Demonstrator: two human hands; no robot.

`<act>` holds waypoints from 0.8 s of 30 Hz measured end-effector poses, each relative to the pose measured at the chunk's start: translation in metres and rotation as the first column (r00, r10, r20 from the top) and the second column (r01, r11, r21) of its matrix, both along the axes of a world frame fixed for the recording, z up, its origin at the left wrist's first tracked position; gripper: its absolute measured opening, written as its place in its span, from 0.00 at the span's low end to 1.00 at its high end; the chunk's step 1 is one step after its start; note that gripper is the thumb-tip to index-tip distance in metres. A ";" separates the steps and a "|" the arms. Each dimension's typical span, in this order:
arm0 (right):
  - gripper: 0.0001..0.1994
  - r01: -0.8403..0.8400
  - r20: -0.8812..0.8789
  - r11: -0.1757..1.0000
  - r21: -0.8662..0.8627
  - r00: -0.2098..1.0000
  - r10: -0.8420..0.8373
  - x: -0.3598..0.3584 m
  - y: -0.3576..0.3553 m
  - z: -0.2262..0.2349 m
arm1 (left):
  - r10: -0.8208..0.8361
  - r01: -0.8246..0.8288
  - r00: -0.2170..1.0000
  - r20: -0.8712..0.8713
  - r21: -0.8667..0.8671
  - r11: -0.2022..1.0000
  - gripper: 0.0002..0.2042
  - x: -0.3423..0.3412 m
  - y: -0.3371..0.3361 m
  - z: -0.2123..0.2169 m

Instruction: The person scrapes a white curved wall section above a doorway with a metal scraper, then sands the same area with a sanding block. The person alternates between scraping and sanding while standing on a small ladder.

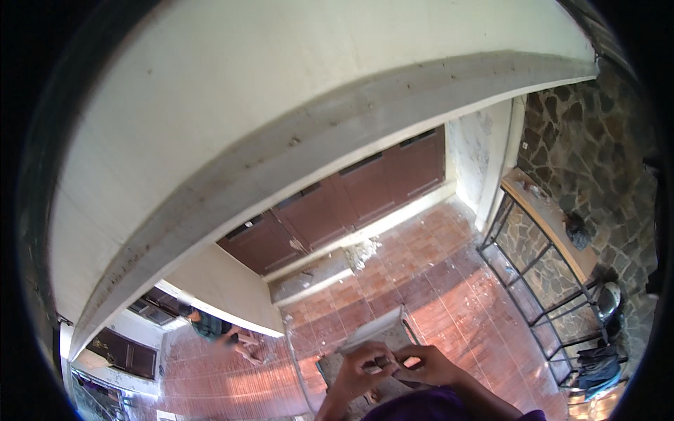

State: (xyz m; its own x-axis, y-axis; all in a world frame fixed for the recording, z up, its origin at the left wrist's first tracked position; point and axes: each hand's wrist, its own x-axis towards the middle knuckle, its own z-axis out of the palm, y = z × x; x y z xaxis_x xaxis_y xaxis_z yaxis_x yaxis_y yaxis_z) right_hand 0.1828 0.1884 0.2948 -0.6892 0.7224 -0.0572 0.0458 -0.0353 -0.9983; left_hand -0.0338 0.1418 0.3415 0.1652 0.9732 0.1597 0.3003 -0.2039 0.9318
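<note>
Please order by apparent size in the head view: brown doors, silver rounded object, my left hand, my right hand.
1. Brown doors
2. Left hand, right hand: look alike
3. Silver rounded object

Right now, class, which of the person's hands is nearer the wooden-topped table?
The right hand, on the side toward the table; the left hand is farther from it.

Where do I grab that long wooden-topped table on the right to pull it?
Probably the tabletop's long edge, coming from the tiled floor: that edge looks straight and faces the floor, while stonework backs the other side.
</note>
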 end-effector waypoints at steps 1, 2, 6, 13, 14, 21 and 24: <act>0.23 -0.002 0.006 1.000 0.014 1.000 0.002 0.000 0.001 -0.004 | -0.001 0.000 1.000 -0.019 -0.059 0.998 0.08 -0.001 -0.002 -0.005; 0.22 -0.022 0.037 1.000 0.004 0.999 0.022 0.001 0.001 -0.005 | 0.005 0.000 0.999 0.032 -0.136 0.991 0.11 -0.001 -0.006 -0.008; 0.21 0.018 0.012 0.999 -0.049 1.000 -0.018 0.006 0.004 -0.020 | 0.127 -0.112 0.991 0.038 -0.265 0.958 0.22 0.012 -0.012 -0.036; 0.24 0.007 -0.245 0.949 -0.316 0.966 -0.089 -0.005 0.010 -0.042 | 0.278 -0.081 0.790 0.546 -0.355 0.931 0.38 0.015 -0.007 -0.086; 0.24 0.010 -0.260 0.894 -0.448 0.955 -0.141 -0.014 0.010 -0.044 | 0.241 0.005 0.727 0.643 -0.356 0.935 0.39 0.008 -0.008 -0.086; 0.22 -0.740 -0.849 0.425 -0.521 0.501 -0.169 -0.052 -0.003 -0.046 | -0.025 0.209 0.744 0.668 -0.196 0.958 0.39 -0.025 -0.005 -0.049; 0.22 -0.639 -0.758 0.415 -0.648 0.597 -0.264 -0.048 -0.013 -0.041 | -0.068 0.203 0.785 0.615 -0.152 0.967 0.35 -0.019 0.000 -0.035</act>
